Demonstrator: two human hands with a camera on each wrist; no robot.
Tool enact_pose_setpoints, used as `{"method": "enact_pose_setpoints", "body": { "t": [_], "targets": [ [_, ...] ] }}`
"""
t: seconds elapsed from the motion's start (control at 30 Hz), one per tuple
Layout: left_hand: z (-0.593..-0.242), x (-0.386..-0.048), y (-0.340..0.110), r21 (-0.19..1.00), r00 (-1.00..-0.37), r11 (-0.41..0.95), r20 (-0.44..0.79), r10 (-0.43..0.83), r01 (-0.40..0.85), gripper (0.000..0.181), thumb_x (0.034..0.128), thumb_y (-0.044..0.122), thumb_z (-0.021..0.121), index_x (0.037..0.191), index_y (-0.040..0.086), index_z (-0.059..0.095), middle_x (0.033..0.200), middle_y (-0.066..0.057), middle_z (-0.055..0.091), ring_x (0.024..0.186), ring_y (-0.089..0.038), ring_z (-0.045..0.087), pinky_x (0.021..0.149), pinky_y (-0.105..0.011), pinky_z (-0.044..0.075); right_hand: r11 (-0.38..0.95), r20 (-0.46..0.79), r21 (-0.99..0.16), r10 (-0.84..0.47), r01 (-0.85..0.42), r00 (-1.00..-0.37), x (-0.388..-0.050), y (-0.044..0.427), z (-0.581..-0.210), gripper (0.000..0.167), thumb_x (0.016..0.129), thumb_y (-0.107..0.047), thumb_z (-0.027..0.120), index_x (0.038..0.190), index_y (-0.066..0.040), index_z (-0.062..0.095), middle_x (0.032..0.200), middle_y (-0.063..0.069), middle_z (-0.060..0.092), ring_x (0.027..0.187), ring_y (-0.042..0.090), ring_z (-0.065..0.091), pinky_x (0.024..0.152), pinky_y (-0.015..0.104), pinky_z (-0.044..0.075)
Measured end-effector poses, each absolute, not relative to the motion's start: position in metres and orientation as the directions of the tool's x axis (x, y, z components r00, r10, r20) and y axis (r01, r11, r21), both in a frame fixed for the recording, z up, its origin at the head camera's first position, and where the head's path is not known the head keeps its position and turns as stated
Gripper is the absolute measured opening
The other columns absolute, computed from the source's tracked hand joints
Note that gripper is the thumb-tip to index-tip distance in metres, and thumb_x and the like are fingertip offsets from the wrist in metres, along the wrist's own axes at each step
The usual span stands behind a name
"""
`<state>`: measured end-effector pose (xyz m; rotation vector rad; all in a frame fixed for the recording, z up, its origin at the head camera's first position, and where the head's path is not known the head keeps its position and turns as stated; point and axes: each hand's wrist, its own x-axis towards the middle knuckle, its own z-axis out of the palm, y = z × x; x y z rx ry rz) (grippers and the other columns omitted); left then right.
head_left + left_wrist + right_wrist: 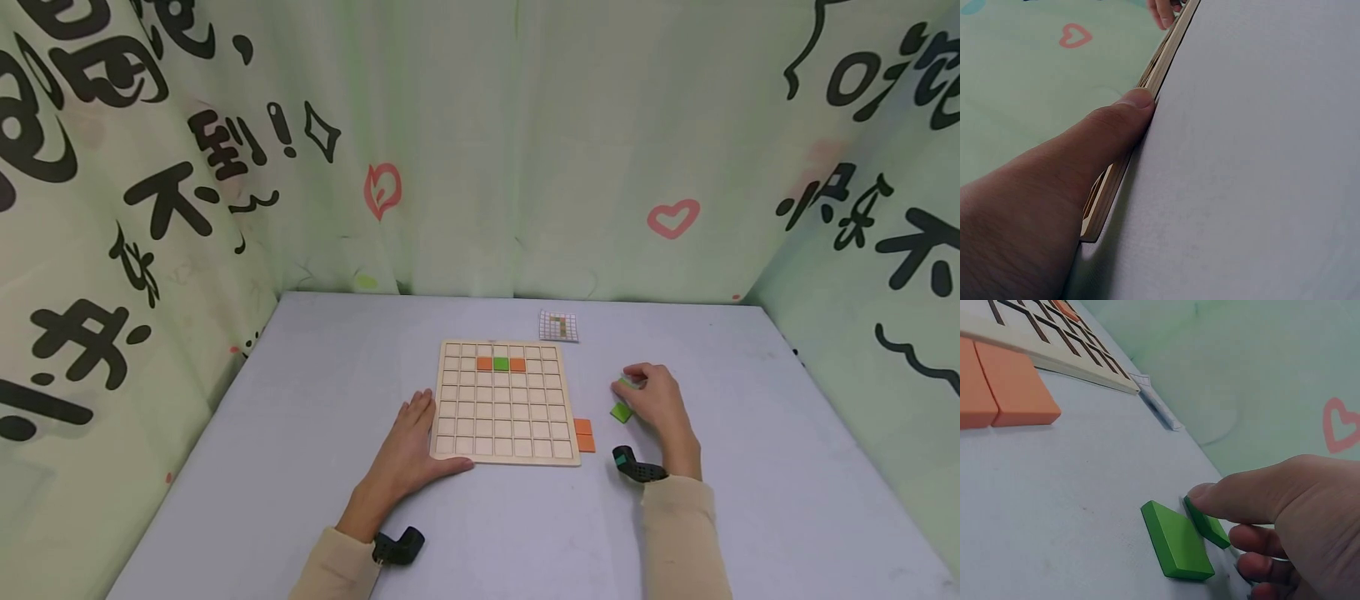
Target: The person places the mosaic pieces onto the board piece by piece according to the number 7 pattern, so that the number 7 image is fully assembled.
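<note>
A wooden grid board (502,410) lies on the table with an orange tile (484,364), a green tile (501,364) and another orange tile (517,365) side by side in its second row from the back. My left hand (408,450) rests at the board's front-left corner, fingers along the left side, the straight thumb (1138,99) against the front edge. To the right of the board, my right hand (660,408) pinches a green tile (1211,528), which stands tilted at the thumb. Another green tile (1179,545) lies flat beside it.
Two orange tiles (584,436) lie against the board's right side. A small card with a printed grid (558,327) sits behind the board's back-right corner. Curtains (517,150) with dark writing and red hearts surround the white table (337,350).
</note>
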<state>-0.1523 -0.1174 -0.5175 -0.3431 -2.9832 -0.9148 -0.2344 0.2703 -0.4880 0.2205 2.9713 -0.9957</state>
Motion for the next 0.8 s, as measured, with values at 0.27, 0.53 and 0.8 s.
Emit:
{"method": "enact_pose_setpoints", "body": {
  "t": [0.27, 0.53, 0.8],
  "targets": [
    [-0.5171, -0.1525, -0.1175, 0.562, -0.976, 0.801, 0.064, 0.206, 0.206, 0.118, 0.0707, 0.067, 0.079, 0.154, -0.002, 0.032, 0.164, -0.017, 0.028, 0.156, -0.031, 0.021, 0.129, -0.046, 0.019, 0.781, -0.064, -0.610, 0.116, 0.131, -0.991, -0.2346, 0.2731, -0.4882, 0.044, 0.096, -0.025, 0.064, 0.127, 0.006, 0.061, 0.122, 0.026, 0.059, 0.108, 0.036, 0.055, 0.093, 0.050, 0.052],
    [-0.5173, -0.1526, -0.1174, 0.558, -0.977, 0.804, 0.061, 0.206, 0.204, 0.118, 0.0707, 0.067, 0.079, 0.155, -0.002, 0.032, 0.164, -0.017, 0.028, 0.156, -0.031, 0.021, 0.130, -0.045, 0.019, 0.792, -0.060, -0.599, 0.105, 0.120, -0.993, -0.2352, 0.2741, -0.4895, 0.039, 0.096, -0.024, 0.064, 0.123, 0.005, 0.065, 0.119, 0.025, 0.060, 0.104, 0.034, 0.056, 0.087, 0.045, 0.052],
    [-0.5172, -0.1526, -0.1170, 0.563, -0.978, 0.802, 0.056, 0.202, 0.198, 0.119, 0.0706, 0.067, 0.079, 0.155, -0.001, 0.031, 0.165, -0.016, 0.027, 0.156, -0.031, 0.020, 0.130, -0.045, 0.019, 0.779, -0.059, -0.613, 0.125, 0.134, -0.990, -0.2347, 0.2700, -0.4878, 0.039, 0.096, -0.020, 0.065, 0.125, 0.005, 0.060, 0.116, 0.025, 0.060, 0.101, 0.033, 0.055, 0.084, 0.041, 0.051]
  ]
}}
